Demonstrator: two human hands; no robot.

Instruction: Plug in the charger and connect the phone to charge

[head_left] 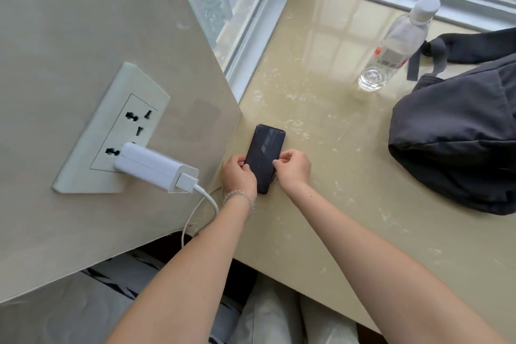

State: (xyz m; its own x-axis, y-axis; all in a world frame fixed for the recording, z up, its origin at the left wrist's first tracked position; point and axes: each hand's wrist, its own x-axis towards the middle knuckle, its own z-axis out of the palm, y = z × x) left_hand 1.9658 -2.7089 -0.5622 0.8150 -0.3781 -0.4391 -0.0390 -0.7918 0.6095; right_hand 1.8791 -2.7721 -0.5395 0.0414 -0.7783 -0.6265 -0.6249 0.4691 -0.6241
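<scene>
From the head view we see the charger (pixel 152 169) already seated in the lower socket of the wall outlet (pixel 111 131), its white cable (pixel 208 200) looping down past the ledge edge and behind our left wrist. The phone (pixel 265 158) lies face up, screen dark, on the glossy window ledge (pixel 321 126), close to the wall so the short cable can reach. Our left hand (pixel 237 173) grips the phone's left edge near its lower end, fingers curled, which we judge steadies it. Our right hand (pixel 293 166) pinches at the right edge with thumb and forefinger; whether the plug tip sits between them we cannot tell. The port end is hidden by our hands, so the connection is unconfirmed. A water bottle (pixel 396 45) and a dark bag (pixel 458 137) sit well apart to the right
</scene>
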